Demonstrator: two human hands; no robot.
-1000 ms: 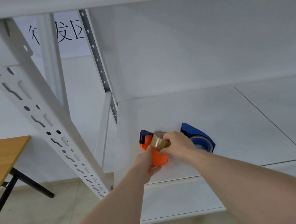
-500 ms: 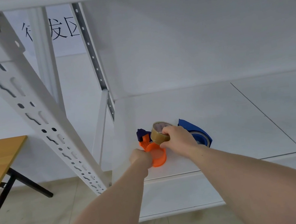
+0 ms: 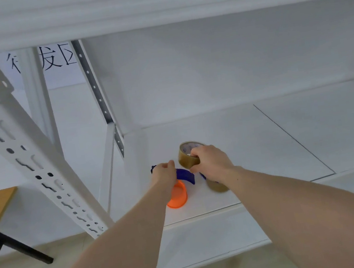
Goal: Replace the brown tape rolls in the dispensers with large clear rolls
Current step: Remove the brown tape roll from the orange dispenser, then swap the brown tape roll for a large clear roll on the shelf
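Right hand (image 3: pixel 213 162) pinches brown tape roll (image 3: pixel 188 154), lifted clear above shelf (image 3: pixel 264 143) | left hand (image 3: pixel 164 173) clamps orange dispenser (image 3: pixel 177 194) by blue part | second brown roll (image 3: pixel 217 186) under right wrist | advise: set roll aside, dispenser held steady.

I see both bare forearms reaching forward from the bottom edge toward 12 o'clock. My left hand (image 3: pixel 164 173) is curled closed, knuckles up. My right hand (image 3: pixel 212 163), at its 3 o'clock, has fingers (image 3: pixel 195 152) clamped in a grip.
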